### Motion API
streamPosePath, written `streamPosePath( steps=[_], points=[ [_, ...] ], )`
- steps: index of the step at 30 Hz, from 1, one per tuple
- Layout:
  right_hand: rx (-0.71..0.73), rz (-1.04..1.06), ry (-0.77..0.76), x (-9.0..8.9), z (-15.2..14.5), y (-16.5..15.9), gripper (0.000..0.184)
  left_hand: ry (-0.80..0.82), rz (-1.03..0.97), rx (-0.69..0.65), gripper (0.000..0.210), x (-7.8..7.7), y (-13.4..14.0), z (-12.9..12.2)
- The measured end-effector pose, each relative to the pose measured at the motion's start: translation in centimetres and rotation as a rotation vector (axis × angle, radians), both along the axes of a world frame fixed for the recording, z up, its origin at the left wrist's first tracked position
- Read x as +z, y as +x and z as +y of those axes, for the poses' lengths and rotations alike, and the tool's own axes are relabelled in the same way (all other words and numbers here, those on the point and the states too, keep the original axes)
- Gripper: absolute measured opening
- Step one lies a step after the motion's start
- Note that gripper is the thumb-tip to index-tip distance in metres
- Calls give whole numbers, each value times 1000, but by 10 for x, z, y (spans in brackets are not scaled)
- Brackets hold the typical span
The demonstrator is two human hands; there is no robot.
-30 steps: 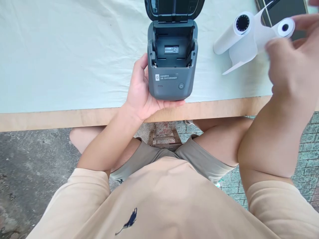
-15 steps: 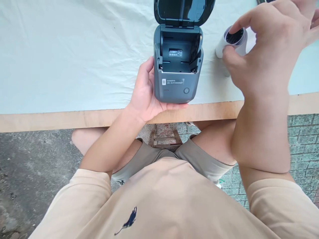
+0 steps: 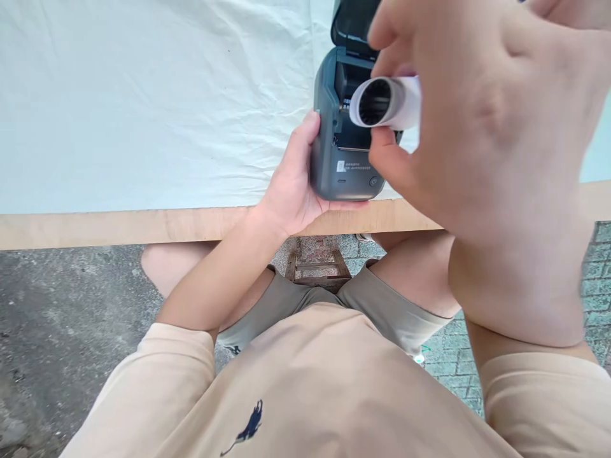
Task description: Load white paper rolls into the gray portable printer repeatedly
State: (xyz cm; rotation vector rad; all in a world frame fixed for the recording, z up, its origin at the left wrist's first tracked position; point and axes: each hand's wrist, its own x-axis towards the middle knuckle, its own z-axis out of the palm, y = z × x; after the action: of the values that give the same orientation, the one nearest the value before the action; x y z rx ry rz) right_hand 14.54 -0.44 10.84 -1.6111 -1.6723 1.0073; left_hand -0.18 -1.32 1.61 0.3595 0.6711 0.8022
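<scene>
A dark grey label printer (image 3: 329,172) is held at the table's near edge, its black lid (image 3: 351,28) flipped up. My left hand (image 3: 291,181) grips it, thumb along the left side and fingers beneath its near end. Above the printer's paper bay, my right hand (image 3: 477,114) pinches a white label roll (image 3: 405,98) between thumb and fingers. The roll lies tilted on its side, its dark hollow core facing left. It overlaps the bay from this viewpoint; whether it touches the printer I cannot tell. The hand hides the bay's right side and part of the lid.
A white cloth (image 3: 167,108) covers the table, with a bare wooden strip (image 3: 119,229) along the near edge. Below are my legs (image 3: 405,273), a small wooden stool (image 3: 317,270) and paved ground (image 3: 453,356).
My right hand has lifted the label roll off the table and carried it left, over the printer, tipping it sideways. The printer has shifted slightly right in my left hand.
</scene>
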Motion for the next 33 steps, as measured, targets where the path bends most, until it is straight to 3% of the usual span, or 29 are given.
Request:
streamPosePath(
  steps=[3, 5, 8, 12, 15, 19, 23, 29, 31, 33],
  points=[
    [19, -746, -13, 10, 8, -24, 71, 5, 12, 0, 45, -1, 0, -2],
    [81, -986, -31, 14, 12, -32, 82, -10, 13, -13, 45, -1, -1, -3],
    [101, -896, -42, 16, 13, -31, 79, -29, -8, -12, 48, -2, -3, -1],
    [171, -810, 78, 11, 2, -12, 61, -50, -12, -38, 53, -3, -6, 2],
    [97, -836, 184, 1, -12, 3, 56, -49, 15, -61, 58, -1, -7, 5],
    [-26, -682, 496, -20, -28, 10, 35, -29, 5, -56, 57, 1, -6, 5],
    [101, -542, 785, -44, -31, 7, 22, -22, 4, -12, 52, -1, -5, 4],
    [239, -447, 896, -67, -25, 8, 13, -21, -53, -6, 50, -2, -4, 5],
    [279, -476, 844, -70, -24, 11, 8, -2, -43, 4, 52, -1, -4, 3],
    [313, -475, 754, -73, -24, 16, 5, 34, -61, 26, 39, -1, -5, 1]
  ],
)
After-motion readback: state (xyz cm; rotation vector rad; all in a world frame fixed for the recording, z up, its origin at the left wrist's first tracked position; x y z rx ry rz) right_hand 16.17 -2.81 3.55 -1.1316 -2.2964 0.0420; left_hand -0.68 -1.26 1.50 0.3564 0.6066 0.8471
